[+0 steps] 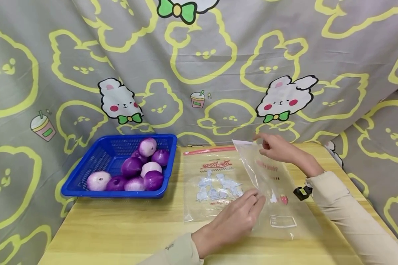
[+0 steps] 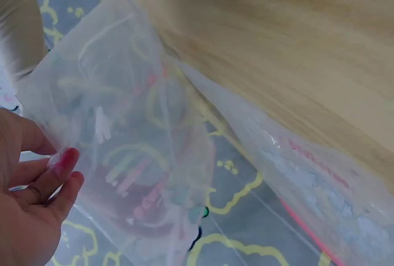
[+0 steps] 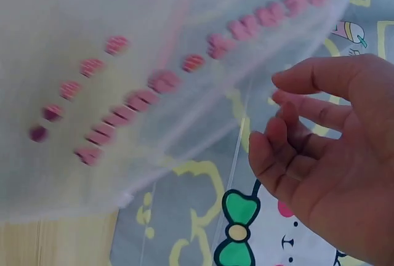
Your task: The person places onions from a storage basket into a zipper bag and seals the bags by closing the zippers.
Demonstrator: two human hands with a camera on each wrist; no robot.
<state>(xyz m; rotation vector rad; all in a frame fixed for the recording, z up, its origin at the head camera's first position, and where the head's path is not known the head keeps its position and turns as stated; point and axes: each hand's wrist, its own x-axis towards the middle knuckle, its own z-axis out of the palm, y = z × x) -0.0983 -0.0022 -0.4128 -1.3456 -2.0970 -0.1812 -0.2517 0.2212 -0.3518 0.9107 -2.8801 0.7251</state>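
A clear plastic bag (image 1: 280, 208) with pink lettering and a strawberry print is partly lifted off the table. My left hand (image 1: 230, 221) pinches its left edge between thumb and fingers; the pinch shows closer in the left wrist view, on the bag's film (image 2: 117, 112). By the bag's upper edge is my right hand (image 1: 280, 147), thumb and fingers loosely bent. In the right wrist view a gap separates these fingers (image 3: 308, 72) from the bag (image 3: 141, 106). Under and left of it lies a second clear bag (image 1: 199, 173), red-topped, with cartoon figures.
A blue plastic basket (image 1: 114, 194) holding several purple onions (image 1: 131, 167) stands on the left of the wooden table (image 1: 126, 228). A patterned grey curtain (image 1: 219, 66) hangs along the table's back edge. Near the right wrist is a small black device (image 1: 302, 192).
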